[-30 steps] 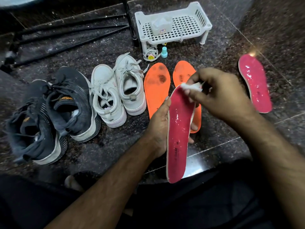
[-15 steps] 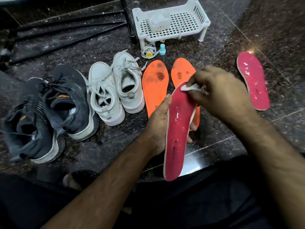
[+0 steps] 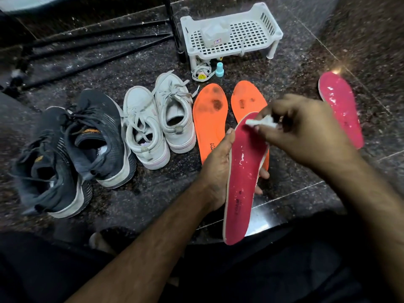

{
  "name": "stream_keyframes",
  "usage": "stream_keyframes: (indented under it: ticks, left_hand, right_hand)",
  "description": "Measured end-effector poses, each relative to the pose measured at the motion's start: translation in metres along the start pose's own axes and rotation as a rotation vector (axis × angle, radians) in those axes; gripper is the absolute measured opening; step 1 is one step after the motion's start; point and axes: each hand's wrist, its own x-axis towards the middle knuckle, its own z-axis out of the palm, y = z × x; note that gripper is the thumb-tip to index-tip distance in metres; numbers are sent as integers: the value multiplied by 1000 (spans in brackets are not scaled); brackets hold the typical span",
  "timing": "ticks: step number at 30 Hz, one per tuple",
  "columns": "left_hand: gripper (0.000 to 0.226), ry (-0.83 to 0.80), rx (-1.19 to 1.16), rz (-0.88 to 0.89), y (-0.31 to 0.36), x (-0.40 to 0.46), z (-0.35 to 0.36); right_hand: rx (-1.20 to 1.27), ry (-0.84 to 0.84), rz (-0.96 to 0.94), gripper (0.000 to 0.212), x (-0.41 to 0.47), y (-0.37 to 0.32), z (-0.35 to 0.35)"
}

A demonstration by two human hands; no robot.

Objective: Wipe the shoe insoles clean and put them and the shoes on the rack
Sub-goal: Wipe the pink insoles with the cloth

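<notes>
Gripping a pink insole (image 3: 244, 171) along its edge at the lower centre of the frame, the left hand (image 3: 220, 169) held it up off the floor, while the right hand (image 3: 306, 134) pinched a small white wipe (image 3: 261, 123) against the insole's upper end. Behind them two orange insoles (image 3: 211, 119) lay flat at centre, with a second pink insole (image 3: 341, 108) at the right, white sneakers (image 3: 159, 125) and dark sneakers (image 3: 72, 145) toward the left, and the white rack (image 3: 231, 33) at upper centre.

Left hand (image 3: 220, 169) gripping, right hand (image 3: 306, 132) pinching
</notes>
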Motion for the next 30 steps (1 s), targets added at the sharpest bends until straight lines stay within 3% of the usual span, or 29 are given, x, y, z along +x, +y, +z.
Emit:
stream_keyframes:
  ticks: [3,7,10,12,18,23,27,30]
  left_hand:
    - [73,-9,12,-23,-1,1,-1]
    - [77,7,42,-34,-1,-1,-2]
    - [72,31,24,-23,-1,0,1]
    - [70,27,15,-20,-1,1,3]
    - [82,30,59,-31,-2,-1,0]
    - [65,37,2,-29,-2,1,4]
    - [75,17,3,-46,-2,-1,1]
    - [76,19,-27,-27,0,-1,1]
  right_hand:
    - [-109,-89,84,21,-5,4,14]
    - [-177,169,156,15,3,14,0]
    - [22,-32,82,12,-1,-1,4]
    - [-22,-167,74,12,-5,-1,17]
    - [-218,194,161,14,4,13,2]
    - [22,-88,12,12,-6,-12,24]
    - [-168,114,160,15,6,11,19]
    - [-70,144,123,11,8,10,10]
